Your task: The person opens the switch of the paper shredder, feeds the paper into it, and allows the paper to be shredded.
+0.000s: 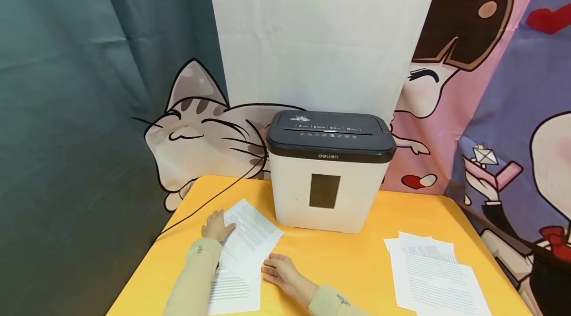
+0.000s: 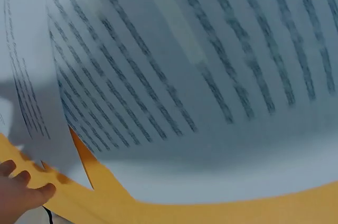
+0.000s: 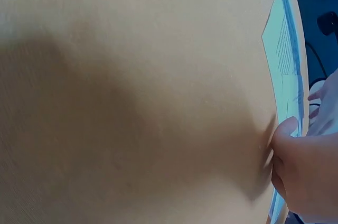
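My left hand (image 1: 216, 227) lies at the left edge of a printed sheet of paper (image 1: 252, 232), thumb spread out over the page. This sheet lies at an angle across another printed sheet (image 1: 229, 291) on the table's left side. By their right edge is my right hand (image 1: 285, 274), its fingers loosely bent and pointing left toward the paper. In the right wrist view, the right hand (image 3: 306, 166) shows at the right border, close to the sheets. Rows of print on a sheet of paper (image 2: 158, 76) fill most of the left wrist view.
A white paper shredder (image 1: 290, 192) with a black top stands at the back of the yellow table (image 1: 321, 251). Several printed sheets (image 1: 437, 276) lie overlapped at the right. A black cord (image 1: 209, 200) runs along the left side. Printed curtains (image 1: 330, 33) hang behind.
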Available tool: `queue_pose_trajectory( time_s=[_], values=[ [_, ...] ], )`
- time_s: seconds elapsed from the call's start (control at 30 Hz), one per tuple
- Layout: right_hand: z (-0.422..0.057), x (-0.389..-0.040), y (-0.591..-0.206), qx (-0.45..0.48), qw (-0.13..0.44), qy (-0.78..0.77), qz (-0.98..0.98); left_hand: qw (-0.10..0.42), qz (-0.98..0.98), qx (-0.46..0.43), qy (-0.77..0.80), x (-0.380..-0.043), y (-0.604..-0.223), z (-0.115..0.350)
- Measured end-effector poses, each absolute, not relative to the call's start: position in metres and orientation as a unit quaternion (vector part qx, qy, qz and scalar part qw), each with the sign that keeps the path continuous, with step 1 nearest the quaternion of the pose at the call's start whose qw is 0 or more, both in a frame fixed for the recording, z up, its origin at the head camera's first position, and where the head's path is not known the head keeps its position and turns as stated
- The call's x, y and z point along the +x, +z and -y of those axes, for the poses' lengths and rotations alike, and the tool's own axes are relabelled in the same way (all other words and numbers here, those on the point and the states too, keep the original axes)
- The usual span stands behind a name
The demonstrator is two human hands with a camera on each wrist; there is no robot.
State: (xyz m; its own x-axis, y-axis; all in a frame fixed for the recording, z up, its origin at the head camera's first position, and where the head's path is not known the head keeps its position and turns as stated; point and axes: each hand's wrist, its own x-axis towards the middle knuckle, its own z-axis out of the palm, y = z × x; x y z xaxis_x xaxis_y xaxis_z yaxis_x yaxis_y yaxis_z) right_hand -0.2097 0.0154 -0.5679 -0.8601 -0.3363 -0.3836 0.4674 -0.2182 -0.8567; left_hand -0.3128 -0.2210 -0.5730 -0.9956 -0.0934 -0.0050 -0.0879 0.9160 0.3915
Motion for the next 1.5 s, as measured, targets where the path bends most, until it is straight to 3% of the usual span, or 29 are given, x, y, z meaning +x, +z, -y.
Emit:
queue_pose_trajectory(
  time_s=[0.53, 0.87, 1.23, 1.5],
  values=[
    [-0.01, -0.211, -0.569, 0.094, 0.249, -0.802, -0.535, -0.106, 0.976, 0.079, -0.174, -0.317, -0.568, 0.218],
    [-0.013, -0.213, -0.57, 0.1, 0.245, -0.801, -0.537, -0.056, 0.989, 0.068, -0.118, -0.318, -0.56, 0.219],
    [-0.015, -0.214, -0.569, 0.096, 0.252, -0.786, -0.556, 0.01, 0.972, 0.065, -0.225, -0.317, -0.557, 0.237],
    [-0.019, -0.217, -0.572, 0.101, 0.244, -0.793, -0.55, 0.002, 0.943, 0.026, -0.332, -0.307, -0.546, 0.244]
  ],
)
